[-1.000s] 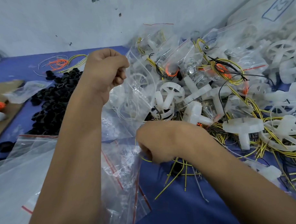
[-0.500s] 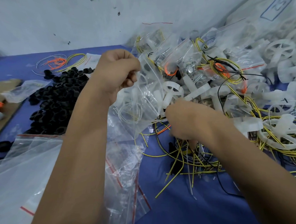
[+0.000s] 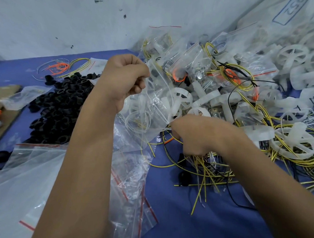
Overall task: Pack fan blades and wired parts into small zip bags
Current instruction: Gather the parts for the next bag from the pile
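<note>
Even, soft light, faint shadows, wide-angle bending at the edges

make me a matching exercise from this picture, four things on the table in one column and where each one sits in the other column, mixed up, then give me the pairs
Things
1. pile of black rings
2. orange wire bundle
3. empty zip bags
4. white fan blades

Places
A. right side, tangled in yellow wires
B. near left corner
C. far left, near the wall
D. left of the left forearm

Pairs: 1-D, 2-C, 3-B, 4-A
</note>
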Action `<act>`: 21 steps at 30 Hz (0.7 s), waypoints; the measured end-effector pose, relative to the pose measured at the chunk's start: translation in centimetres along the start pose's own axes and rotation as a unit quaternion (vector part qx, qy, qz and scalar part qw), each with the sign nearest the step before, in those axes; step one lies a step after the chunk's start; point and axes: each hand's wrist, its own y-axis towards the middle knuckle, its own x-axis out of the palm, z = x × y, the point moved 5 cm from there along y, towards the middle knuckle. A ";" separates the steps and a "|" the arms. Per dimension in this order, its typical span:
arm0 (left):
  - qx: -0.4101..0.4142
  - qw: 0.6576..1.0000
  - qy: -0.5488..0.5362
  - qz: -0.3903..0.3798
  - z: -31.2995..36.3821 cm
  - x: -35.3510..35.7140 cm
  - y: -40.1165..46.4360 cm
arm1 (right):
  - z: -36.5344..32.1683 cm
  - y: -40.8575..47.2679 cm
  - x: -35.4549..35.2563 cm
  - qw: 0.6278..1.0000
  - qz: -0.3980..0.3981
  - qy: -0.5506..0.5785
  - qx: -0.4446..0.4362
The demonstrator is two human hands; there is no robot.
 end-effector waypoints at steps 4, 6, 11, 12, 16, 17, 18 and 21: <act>0.003 1.000 0.003 0.002 0.0 -0.2 0.0 | 2.6 -0.3 -1.7 0.991 0.038 0.129 0.005; 0.003 1.000 0.010 0.012 0.0 -0.5 0.1 | 3.9 -0.6 -2.8 0.971 0.080 0.227 0.008; 0.001 0.999 0.017 0.043 -0.3 -1.7 0.5 | 5.6 -1.3 -4.2 0.951 0.117 0.285 -0.025; 0.001 0.999 0.015 0.046 -0.3 -1.9 0.6 | 5.5 -1.4 -4.1 0.959 0.092 0.267 -0.029; 0.002 0.999 0.009 0.050 -0.4 -2.1 0.6 | 5.7 -1.8 -4.7 0.965 0.112 0.235 -0.027; 0.004 0.999 0.011 0.050 -0.4 -2.1 0.6 | 5.8 -2.0 -5.2 0.959 0.135 0.246 -0.030; 0.005 0.999 0.014 0.049 -0.4 -2.0 0.6 | 6.0 -2.1 -5.6 0.950 0.153 0.270 -0.038; 0.010 0.998 0.025 0.056 -0.5 -1.9 0.6 | 6.7 -2.6 -6.8 0.907 0.184 0.371 -0.076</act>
